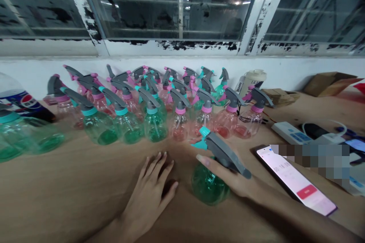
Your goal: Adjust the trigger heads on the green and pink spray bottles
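My right hand [228, 174] is wrapped round the neck of a green spray bottle [208, 188] with a grey and turquoise trigger head. The bottle is upright, close to the table top, and the fingers behind its neck are hidden. Left of it, my left hand [155, 186] rests on the wooden table [71, 190], fingers spread and holding nothing. Beyond both hands stand rows of similar bottles. Green ones, such as the green bottle [155, 125], are at the left and middle of the front row, and pink ones, such as the pink bottle [228, 121], are to the right.
A phone [293, 178] showing a timer lies right of my right arm, with a power strip [291, 133] behind it. A cola bottle [25, 102] lies at the left. A cup [253, 79] and a cardboard box [325, 83] stand near the wall under the window.
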Demonstrator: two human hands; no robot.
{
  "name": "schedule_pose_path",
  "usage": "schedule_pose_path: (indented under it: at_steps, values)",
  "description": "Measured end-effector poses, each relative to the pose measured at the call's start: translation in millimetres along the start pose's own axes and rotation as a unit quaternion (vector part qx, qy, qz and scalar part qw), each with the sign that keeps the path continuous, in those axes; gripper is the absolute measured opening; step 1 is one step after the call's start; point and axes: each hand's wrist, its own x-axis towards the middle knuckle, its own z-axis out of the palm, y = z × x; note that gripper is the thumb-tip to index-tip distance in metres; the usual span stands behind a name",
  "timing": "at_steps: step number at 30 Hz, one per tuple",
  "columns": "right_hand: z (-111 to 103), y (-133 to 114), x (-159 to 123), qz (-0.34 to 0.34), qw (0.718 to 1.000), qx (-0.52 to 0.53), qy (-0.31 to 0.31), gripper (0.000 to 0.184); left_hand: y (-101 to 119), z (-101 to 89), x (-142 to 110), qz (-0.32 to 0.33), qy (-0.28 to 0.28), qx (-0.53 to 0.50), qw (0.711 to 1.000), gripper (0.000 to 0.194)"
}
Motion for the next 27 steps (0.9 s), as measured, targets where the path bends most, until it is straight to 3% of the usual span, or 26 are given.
schedule_pose_path:
  at_steps: [18, 27]
  values:
    - [0.7, 1.0, -1.8, 0.058, 0.998, -0.024, 0.005, 0.016, 1.1, -2.1, 1.9, 0.002, -0.007, 0.005, 1.0, 0.045]
    - [0.6, -4.3, 0.4, 0.061, 0.997, 0.047, -0.018, 0.019, 1.7, -3.4, 2.7, 0.001, -0.015, 0.006, 1.0, 0.044]
